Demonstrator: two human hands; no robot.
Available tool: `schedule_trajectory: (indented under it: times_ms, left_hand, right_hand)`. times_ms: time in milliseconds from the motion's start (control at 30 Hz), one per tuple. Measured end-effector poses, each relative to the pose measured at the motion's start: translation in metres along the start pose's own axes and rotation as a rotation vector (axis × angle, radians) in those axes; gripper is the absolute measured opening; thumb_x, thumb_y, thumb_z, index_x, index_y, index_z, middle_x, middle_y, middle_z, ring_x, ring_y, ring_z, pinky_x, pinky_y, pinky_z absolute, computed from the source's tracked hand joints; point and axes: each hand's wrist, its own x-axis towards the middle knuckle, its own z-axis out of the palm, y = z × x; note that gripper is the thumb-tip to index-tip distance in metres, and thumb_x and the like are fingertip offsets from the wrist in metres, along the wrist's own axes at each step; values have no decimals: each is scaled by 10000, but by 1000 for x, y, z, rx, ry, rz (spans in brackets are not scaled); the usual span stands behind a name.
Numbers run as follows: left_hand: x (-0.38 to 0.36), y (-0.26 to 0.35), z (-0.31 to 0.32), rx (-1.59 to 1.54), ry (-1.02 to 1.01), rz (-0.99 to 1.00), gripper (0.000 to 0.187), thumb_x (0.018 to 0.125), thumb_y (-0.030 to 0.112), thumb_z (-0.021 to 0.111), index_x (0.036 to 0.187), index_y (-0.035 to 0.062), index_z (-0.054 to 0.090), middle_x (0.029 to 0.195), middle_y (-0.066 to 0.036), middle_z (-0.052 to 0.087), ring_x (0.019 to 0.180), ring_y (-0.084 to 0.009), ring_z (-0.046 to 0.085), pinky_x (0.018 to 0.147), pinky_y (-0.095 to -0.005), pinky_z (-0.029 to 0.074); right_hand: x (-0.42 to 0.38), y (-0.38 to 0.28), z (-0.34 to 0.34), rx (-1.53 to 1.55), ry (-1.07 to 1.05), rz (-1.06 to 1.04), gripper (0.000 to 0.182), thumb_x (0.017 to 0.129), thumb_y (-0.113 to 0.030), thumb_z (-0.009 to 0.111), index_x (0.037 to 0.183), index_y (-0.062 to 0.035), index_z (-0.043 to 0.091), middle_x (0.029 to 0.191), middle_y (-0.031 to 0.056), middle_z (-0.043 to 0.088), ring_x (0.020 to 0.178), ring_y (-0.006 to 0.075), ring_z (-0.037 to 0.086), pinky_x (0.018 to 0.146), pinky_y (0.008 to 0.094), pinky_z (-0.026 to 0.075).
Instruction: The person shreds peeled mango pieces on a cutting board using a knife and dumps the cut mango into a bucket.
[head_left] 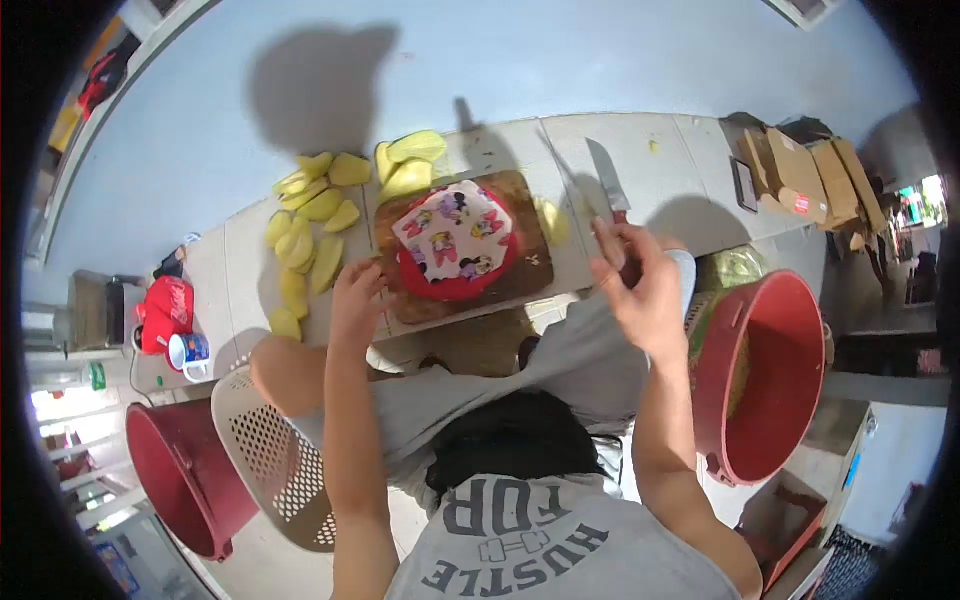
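Observation:
My right hand (640, 285) is closed around the light brown handle of a thin-bladed knife (568, 170), its tip pointing away from me. Just right of that blade, a second knife (606, 175) with a red handle lies on the tiled counter, its handle end close to my fingers. My left hand (358, 292) hovers at the left edge of the wooden cutting board (535, 235), fingers loosely bent and nothing visible in them. On the board lies a red-edged cloth pad (455, 240) with a cartoon print. Peeled yellow-green fruit pieces (322, 205), resembling mango, lie left of and behind the board.
A red bucket (765, 375) stands to my right, another red bucket (190, 475) to my left beside a white perforated basket (270, 450). A mug (188, 352) sits at the counter's left end. Cardboard (800, 175) and a phone-like dark object (744, 185) are at the right.

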Motion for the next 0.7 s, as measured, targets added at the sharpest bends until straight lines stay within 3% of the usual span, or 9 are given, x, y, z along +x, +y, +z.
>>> schedule_trajectory:
  times_ms: [67, 100, 133, 233, 367, 467, 567, 667, 700]
  left_hand:
    - [1, -4, -22, 102, 165, -12, 324, 960, 208, 654, 1226, 58, 548, 1080, -49, 632, 1024, -183, 622, 896, -424, 534]
    - [1, -1, -28, 116, 177, 21, 334, 947, 220, 666, 1221, 65, 557, 1071, -39, 622, 1014, -181, 609, 881, -416, 530]
    - [-1, 4, -35, 129, 192, 57, 345, 933, 232, 678, 1217, 71, 567, 1061, -30, 611, 1005, -179, 596, 867, -408, 526]
    - [7, 23, -31, 173, 199, 121, 279, 922, 217, 703, 1148, 88, 602, 1054, -26, 625, 978, -156, 618, 826, -389, 546]
    - [43, 29, -29, 233, 223, 164, 236, 910, 164, 670, 1108, 41, 639, 1034, -41, 644, 958, -193, 623, 844, -367, 527]
    - [90, 28, -30, 633, 258, 342, 259, 890, 138, 664, 1125, 30, 656, 1023, -110, 691, 958, -216, 653, 838, -343, 525]
    - [125, 28, -7, 897, 219, 515, 305, 874, 144, 673, 1162, 44, 667, 1024, -171, 717, 990, -283, 680, 873, -370, 529]
    - [164, 26, 25, 1092, 122, 596, 330, 877, 190, 690, 1183, 70, 673, 1146, -184, 686, 1109, -356, 638, 958, -439, 507]
    - [175, 24, 36, 1335, 144, 653, 353, 873, 219, 701, 1195, 77, 675, 1216, -172, 657, 1173, -371, 596, 988, -469, 487]
  right_hand:
    - [3, -4, 31, 100, -97, 16, 335, 874, -175, 756, 1119, 15, 629, 682, 145, 609, 586, 211, 588, 558, 349, 458]
    - [6, -8, 44, 93, -200, 106, 351, 894, -198, 739, 1149, 8, 616, 733, 197, 648, 652, 334, 649, 613, 418, 492]
    - [6, -9, 59, 98, -219, 96, 351, 894, -198, 739, 1149, 8, 616, 733, 197, 648, 652, 334, 649, 613, 418, 492]
    - [1, 10, 114, 153, -292, 22, 413, 954, -279, 648, 1240, 7, 564, 852, 297, 670, 896, 522, 632, 772, 559, 492]
    - [-7, 41, 171, -13, -432, -38, 423, 987, -240, 587, 1283, 40, 475, 843, 317, 665, 856, 515, 645, 749, 590, 495]
    - [-10, 36, 174, 1, -509, 66, 356, 986, -220, 583, 1220, 28, 482, 811, 305, 664, 801, 513, 645, 720, 602, 497]
    - [-10, 39, 179, 11, -511, 60, 304, 984, -201, 584, 1167, 16, 475, 791, 299, 661, 780, 516, 645, 702, 599, 505]
    - [-10, 33, 178, -17, -502, 70, 291, 982, -196, 588, 1149, 12, 471, 774, 301, 657, 784, 516, 649, 703, 596, 513]
    - [-10, 33, 178, -17, -500, 73, 291, 982, -196, 588, 1149, 12, 471, 774, 301, 657, 784, 516, 649, 703, 596, 513]
